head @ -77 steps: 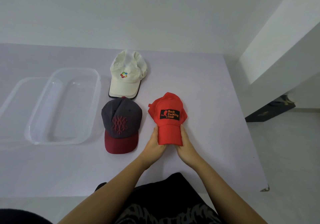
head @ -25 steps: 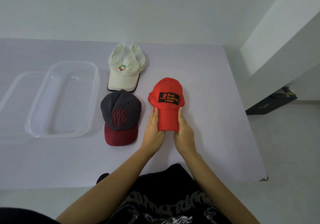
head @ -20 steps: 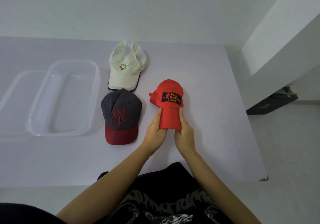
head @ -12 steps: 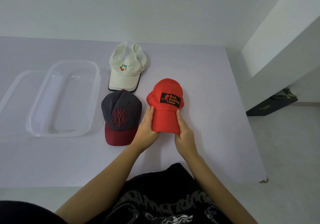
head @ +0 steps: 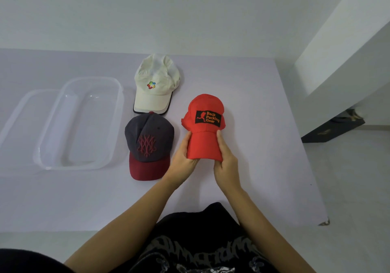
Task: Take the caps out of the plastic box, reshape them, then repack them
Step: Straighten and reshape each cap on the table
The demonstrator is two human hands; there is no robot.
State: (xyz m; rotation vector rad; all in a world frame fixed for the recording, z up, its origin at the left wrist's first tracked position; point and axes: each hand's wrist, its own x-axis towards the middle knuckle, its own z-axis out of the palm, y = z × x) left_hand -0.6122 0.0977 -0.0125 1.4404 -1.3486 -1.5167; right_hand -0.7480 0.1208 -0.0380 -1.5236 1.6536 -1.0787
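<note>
The left hand (head: pixel 183 156) and right hand (head: pixel 227 161) clasped the brim of the red cap (head: pixel 205 106), curled tighter than before: reshaping continued.

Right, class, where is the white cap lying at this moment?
In the head view the white cap lies on the table towards its far edge, right of the plastic box, its brim just beyond the grey and maroon cap.

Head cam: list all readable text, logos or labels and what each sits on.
"Back Packing Gear": orange letters on the black patch on the red cap.
Grey cap: red embroidered emblem, no readable letters.
White cap: coloured logo, no words.
Black shirt: grey print, unreadable.
</note>
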